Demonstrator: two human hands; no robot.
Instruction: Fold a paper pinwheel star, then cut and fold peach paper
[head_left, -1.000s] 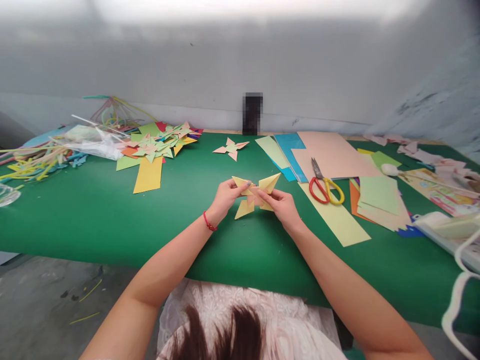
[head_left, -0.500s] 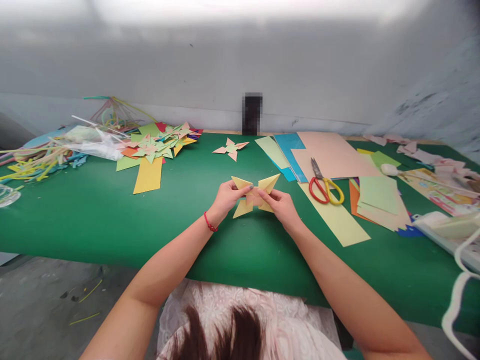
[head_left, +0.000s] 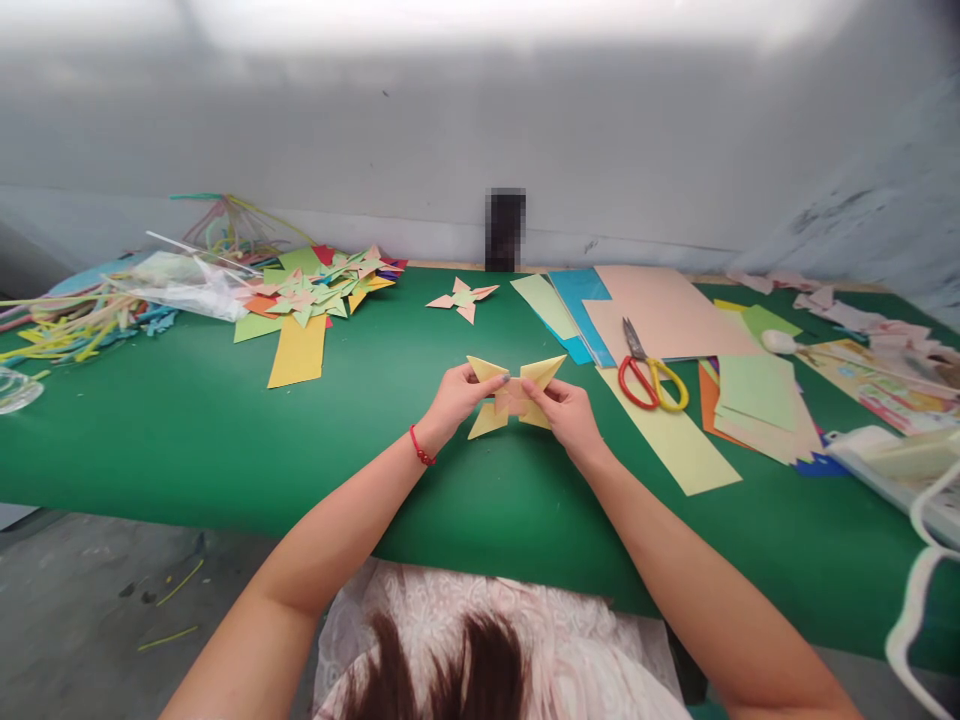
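Between my two hands is a folded paper piece [head_left: 513, 398], pale yellow at its four pointed flaps and peach in the middle. My left hand [head_left: 459, 400] pinches its left side, thumb on top near the centre. On the other side, my right hand [head_left: 566, 410] grips it with the thumb pressed on the upper right part. The fingers behind the paper are partly hidden. Beyond my hands a folded paper star [head_left: 463, 298], peach with a light green centre, lies flat on the green table [head_left: 300, 450].
Scissors [head_left: 646, 375] with red and yellow handles rest on paper sheets [head_left: 675, 310] to the right. Several folded stars [head_left: 322, 290] are piled at back left, beside a yellow strip [head_left: 297, 352] and coloured pipe cleaners [head_left: 82, 325]. A white cord [head_left: 911, 620] hangs at the right edge.
The folded paper and both hands have shifted very slightly to the right in view. Both hands keep the same grip, and the things on the table lie as before.
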